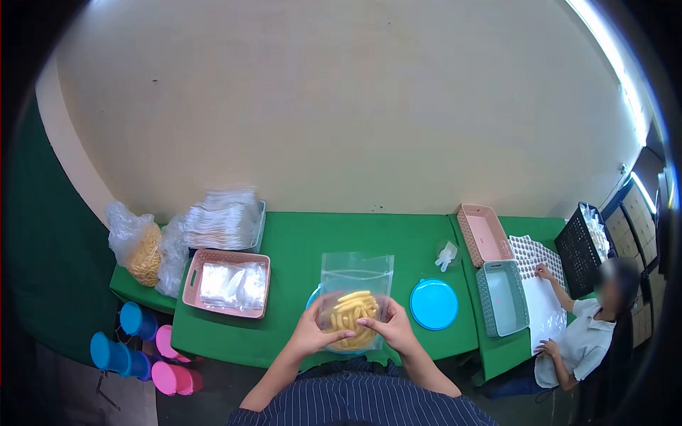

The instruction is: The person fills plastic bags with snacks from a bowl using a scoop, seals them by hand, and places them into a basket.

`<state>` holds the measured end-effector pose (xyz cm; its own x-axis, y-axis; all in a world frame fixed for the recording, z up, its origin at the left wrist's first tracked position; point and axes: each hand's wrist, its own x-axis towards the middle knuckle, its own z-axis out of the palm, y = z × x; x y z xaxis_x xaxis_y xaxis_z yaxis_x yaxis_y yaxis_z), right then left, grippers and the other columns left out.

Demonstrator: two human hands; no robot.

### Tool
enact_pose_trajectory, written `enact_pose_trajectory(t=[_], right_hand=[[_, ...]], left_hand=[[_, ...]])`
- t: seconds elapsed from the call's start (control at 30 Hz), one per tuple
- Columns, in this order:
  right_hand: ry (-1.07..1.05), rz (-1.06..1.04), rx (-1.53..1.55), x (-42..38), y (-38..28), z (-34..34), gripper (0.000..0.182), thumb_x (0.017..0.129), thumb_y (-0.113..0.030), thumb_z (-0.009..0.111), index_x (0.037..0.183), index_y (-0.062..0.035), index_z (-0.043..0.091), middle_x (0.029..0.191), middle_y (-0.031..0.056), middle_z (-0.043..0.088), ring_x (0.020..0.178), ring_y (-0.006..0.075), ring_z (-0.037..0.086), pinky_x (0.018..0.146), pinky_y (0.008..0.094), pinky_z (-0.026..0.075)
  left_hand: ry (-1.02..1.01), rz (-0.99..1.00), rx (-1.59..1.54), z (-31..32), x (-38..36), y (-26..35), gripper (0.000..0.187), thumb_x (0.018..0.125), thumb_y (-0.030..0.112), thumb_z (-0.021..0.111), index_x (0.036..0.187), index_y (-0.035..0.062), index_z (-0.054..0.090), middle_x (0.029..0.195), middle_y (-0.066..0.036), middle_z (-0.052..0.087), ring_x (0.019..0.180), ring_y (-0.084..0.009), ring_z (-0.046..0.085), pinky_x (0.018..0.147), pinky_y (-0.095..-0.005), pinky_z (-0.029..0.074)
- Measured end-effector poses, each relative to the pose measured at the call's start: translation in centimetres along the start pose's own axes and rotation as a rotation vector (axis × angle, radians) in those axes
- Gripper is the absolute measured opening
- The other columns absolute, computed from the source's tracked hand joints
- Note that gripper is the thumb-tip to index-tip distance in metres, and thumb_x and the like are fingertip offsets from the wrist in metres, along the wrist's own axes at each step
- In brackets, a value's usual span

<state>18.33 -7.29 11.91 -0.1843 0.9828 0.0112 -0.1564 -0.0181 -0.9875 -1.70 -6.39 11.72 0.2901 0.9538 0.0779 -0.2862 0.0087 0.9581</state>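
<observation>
A clear zip pouch (357, 268) with yellow stick-shaped snacks (353, 312) in its lower part is held upright in front of my body. My left hand (314, 331) grips its left side, and my right hand (395, 328) grips the right side, with both thumbs across the front. The pouch's top stands up above my fingers. A blue-rimmed round container (312, 297) shows behind the pouch, mostly hidden by it and my hands. To the right, a round blue lid (434, 304) lies flat on the green-covered table (298, 234).
At left stand a pink basket of clear pouches (265, 286), a stack of packaging (224, 219) and a bag of snacks (145, 255). A small clear cup (447, 255) stands near a pink basket (485, 231) and grey basket (503, 298). A person (586, 334) handles sticker sheets (536, 259).
</observation>
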Motion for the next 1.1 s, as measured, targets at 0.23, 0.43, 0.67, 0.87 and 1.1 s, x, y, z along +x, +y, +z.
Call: enact_pose_trajectory(t=[0.23, 0.43, 0.67, 0.87, 1.1], right_hand=[[-0.009, -0.083, -0.120, 0.1, 0.0, 1.3, 0.052, 0.080, -0.008, 0.078, 0.123, 0.0008, 0.051, 0.117, 0.0100, 0.061, 0.112, 0.0183, 0.057, 0.097, 0.0327, 0.045], [0.083, -0.190, -0.096, 1.4, 0.9, 0.0, 0.038, 0.084, -0.012, 0.074, 0.117, 0.0002, 0.058, 0.118, 0.0100, 0.060, 0.108, 0.0175, 0.057, 0.097, 0.0330, 0.043], [0.092, -0.014, -0.014, 0.3, 0.2, 0.2, 0.008, 0.082, -0.007, 0.074, 0.082, 0.0001, 0.071, 0.082, 0.0046, 0.067, 0.080, 0.0122, 0.061, 0.074, 0.0261, 0.046], [0.144, -0.033, 0.039, -0.5, 0.1, 0.5, 0.015, 0.084, -0.011, 0.074, 0.091, 0.0015, 0.072, 0.087, 0.0072, 0.072, 0.081, 0.0112, 0.065, 0.076, 0.0256, 0.051], [0.209, -0.046, 0.036, -1.7, 0.7, -0.4, 0.018, 0.085, -0.011, 0.073, 0.097, 0.0018, 0.071, 0.093, 0.0081, 0.072, 0.085, 0.0111, 0.064, 0.079, 0.0256, 0.050]], left_hand=[[0.051, -0.023, -0.065, -0.8, 0.7, -1.8, 0.045, 0.080, 0.006, 0.077, 0.118, -0.0046, 0.057, 0.111, -0.011, 0.066, 0.105, -0.0175, 0.062, 0.094, -0.0312, 0.049], [-0.050, -0.100, 0.040, -0.8, 0.0, -1.7, 0.039, 0.082, 0.006, 0.075, 0.116, -0.0028, 0.060, 0.113, -0.011, 0.066, 0.102, -0.0167, 0.063, 0.089, -0.0308, 0.051], [0.129, -0.017, 0.081, 0.5, 0.4, -3.3, 0.020, 0.086, 0.013, 0.073, 0.099, -0.0007, 0.068, 0.091, -0.006, 0.071, 0.085, -0.0126, 0.066, 0.078, -0.0277, 0.052], [0.177, 0.026, 0.106, 1.8, 0.3, -2.8, 0.012, 0.086, 0.011, 0.072, 0.091, 0.0004, 0.070, 0.090, -0.006, 0.071, 0.086, -0.0133, 0.065, 0.080, -0.0281, 0.050], [0.131, 0.053, 0.146, 3.4, 0.8, -2.6, 0.014, 0.086, 0.012, 0.072, 0.093, 0.0008, 0.070, 0.093, -0.007, 0.071, 0.087, -0.0138, 0.066, 0.081, -0.0289, 0.051]])
